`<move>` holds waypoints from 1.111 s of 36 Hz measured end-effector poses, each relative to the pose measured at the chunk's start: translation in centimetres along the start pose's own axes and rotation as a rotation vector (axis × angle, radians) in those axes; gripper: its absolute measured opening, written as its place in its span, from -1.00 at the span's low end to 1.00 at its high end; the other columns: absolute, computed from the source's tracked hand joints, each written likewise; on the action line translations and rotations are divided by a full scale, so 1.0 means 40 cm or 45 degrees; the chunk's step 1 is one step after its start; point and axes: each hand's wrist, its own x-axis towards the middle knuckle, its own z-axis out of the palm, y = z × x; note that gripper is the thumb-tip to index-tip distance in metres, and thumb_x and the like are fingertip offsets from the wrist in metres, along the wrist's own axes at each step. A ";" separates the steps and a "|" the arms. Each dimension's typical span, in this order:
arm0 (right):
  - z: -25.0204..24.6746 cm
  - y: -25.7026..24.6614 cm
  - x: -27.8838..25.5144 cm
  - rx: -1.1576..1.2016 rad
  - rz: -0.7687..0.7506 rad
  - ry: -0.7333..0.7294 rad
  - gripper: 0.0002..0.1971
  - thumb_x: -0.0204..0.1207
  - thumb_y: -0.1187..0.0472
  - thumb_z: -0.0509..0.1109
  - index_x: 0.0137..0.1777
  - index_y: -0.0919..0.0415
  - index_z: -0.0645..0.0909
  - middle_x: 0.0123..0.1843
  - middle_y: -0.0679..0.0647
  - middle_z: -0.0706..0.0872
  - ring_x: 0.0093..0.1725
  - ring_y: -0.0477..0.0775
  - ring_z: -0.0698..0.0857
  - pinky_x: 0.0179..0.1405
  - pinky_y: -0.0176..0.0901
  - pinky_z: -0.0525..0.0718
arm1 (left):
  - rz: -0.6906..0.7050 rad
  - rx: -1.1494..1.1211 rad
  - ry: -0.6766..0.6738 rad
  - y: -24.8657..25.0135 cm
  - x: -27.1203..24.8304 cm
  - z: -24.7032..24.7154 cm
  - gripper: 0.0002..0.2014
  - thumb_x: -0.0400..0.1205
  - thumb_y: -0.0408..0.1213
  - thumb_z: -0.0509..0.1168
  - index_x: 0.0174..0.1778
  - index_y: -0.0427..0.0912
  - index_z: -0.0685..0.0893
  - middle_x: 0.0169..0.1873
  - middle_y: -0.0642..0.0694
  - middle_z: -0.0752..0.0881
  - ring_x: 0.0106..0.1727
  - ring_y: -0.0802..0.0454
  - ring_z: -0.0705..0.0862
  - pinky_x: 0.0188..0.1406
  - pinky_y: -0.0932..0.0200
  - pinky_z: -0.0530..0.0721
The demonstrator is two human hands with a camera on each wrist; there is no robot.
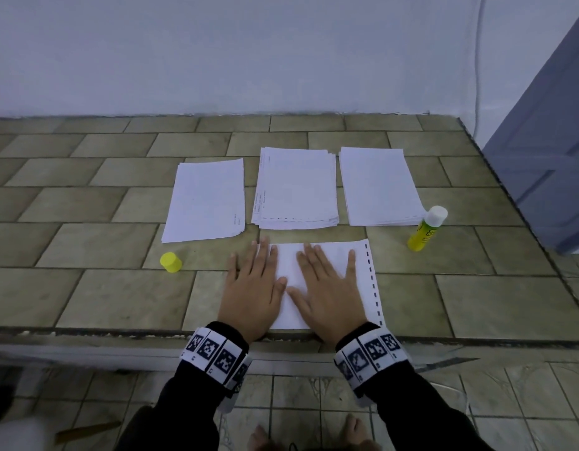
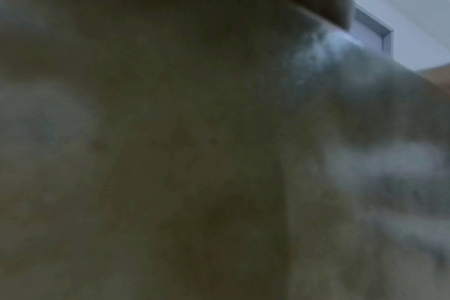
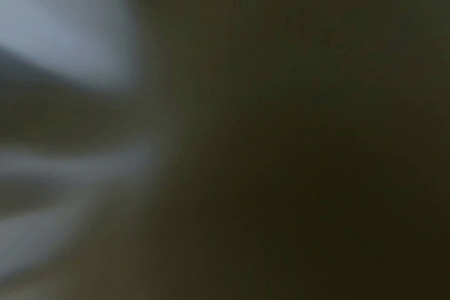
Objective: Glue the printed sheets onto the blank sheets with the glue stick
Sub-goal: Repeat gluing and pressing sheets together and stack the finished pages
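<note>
Head view: both my hands lie flat, palms down, fingers straight, on the sheet (image 1: 323,281) at the near edge of the tiled counter (image 1: 86,288). My left hand (image 1: 252,294) covers the sheet's left edge, with the little finger side out on bare tile. My right hand (image 1: 327,291) rests on the middle of the sheet; thumbs nearly meet. Neither hand is gripping anything, just pressing. A dashed black strip runs down the sheet's edge just right of my right hand.

Beyond my fingertips, three paper lots in a row: left stack (image 1: 205,200) ahead-left of my left hand, faint print near its lower right corner; middle stack (image 1: 296,188) straight ahead, edges fanned, small print along its left margin; right stack (image 1: 380,187) ahead-right of my right hand, top looks blank. None touches the others or the sheet under my hands.

Glue stick (image 1: 426,229), yellow body with white top, stands slightly tilted well right of my right hand, just beside the right stack's near corner. Yellow cap (image 1: 171,262) sits alone on the tile, left of my left hand.

Both wrist views: dark blur, unreadable
</note>
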 end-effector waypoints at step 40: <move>-0.056 0.137 -0.024 0.000 0.443 0.037 -0.13 0.55 -0.31 -0.28 0.66 0.32 0.19 0.71 0.24 0.13 0.71 0.25 0.00 0.54 0.49 -0.19 | -0.020 0.000 -0.030 0.004 -0.002 -0.003 -0.33 0.74 0.07 -0.23 0.69 -0.24 0.24 0.69 -0.20 0.20 0.71 -0.16 0.19 0.62 -0.34 0.15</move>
